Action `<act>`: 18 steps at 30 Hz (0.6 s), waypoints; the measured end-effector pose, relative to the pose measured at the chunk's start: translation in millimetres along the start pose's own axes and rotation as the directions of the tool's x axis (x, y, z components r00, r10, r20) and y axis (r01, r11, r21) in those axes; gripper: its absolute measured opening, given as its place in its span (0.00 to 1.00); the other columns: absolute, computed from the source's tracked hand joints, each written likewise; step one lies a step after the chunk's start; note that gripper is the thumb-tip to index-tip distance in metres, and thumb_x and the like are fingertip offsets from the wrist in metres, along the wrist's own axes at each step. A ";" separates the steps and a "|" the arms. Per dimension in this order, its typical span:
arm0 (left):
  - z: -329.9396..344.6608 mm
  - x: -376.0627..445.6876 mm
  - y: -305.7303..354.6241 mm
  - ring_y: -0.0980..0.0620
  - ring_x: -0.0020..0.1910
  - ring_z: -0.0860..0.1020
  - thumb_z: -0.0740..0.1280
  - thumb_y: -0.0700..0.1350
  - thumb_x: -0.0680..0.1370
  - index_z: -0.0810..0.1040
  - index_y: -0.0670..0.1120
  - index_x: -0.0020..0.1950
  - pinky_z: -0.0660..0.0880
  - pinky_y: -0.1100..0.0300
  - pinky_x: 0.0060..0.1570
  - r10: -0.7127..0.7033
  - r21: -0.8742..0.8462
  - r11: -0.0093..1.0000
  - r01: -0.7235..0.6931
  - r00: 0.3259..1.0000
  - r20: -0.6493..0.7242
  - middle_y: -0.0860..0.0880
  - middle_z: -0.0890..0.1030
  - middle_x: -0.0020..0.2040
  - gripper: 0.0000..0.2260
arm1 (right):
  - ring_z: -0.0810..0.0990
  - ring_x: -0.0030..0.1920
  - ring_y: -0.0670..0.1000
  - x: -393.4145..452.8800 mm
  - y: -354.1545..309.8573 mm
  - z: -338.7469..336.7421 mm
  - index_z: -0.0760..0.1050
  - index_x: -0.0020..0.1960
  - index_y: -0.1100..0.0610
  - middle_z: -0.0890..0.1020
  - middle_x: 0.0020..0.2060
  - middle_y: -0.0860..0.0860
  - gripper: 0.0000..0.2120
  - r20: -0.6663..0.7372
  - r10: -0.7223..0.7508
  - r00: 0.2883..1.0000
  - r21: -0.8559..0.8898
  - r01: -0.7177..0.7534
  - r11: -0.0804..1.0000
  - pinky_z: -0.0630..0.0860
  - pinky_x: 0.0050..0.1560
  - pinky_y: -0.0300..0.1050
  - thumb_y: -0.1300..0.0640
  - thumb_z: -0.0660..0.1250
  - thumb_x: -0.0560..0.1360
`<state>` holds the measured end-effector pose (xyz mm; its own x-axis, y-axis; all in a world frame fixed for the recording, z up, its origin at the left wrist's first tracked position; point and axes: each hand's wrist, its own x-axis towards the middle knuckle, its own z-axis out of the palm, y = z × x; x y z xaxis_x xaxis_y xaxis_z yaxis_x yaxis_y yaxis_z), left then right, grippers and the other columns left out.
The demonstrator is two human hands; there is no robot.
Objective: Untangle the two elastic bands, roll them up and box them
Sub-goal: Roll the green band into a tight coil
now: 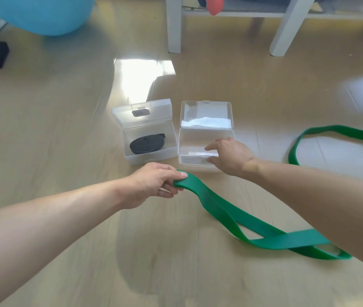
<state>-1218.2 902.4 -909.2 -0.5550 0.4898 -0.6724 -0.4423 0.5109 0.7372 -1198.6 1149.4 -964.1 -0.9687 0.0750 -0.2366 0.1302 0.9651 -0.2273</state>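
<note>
Pinching the green band (224, 209) just before the empty box (206, 149), the left hand (154, 183) grips; right hand (231, 156), fingers relaxed, touches that box.

Your black band (146, 144) lies coiled inside the left clear box (151, 141), lid open. The right clear box (206, 147) stands open at its three o'clock. The green band (242, 220) trails unrolled, twisted, across the floor toward four o'clock.

Bright daylight; glare on floor (145, 72); soft blur, edges warped.
</note>
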 end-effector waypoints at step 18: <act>11.0 -12.2 19.2 0.53 0.40 0.79 0.76 0.53 0.68 0.85 0.45 0.55 0.79 0.59 0.50 -0.015 -0.252 0.965 0.076 0.972 0.235 0.49 0.84 0.45 0.20 | 0.86 0.46 0.49 -112.8 -59.2 -17.5 0.78 0.46 0.47 0.86 0.43 0.49 0.19 -0.196 0.076 0.978 0.809 0.117 0.576 0.81 0.50 0.55 0.51 0.84 0.62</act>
<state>-1212.1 914.0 -887.6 -0.3672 0.6346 -0.6800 -0.6465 0.3515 0.6771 -1100.7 1088.2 -907.3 -0.9785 0.1961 -0.0637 0.1325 0.3613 -0.9230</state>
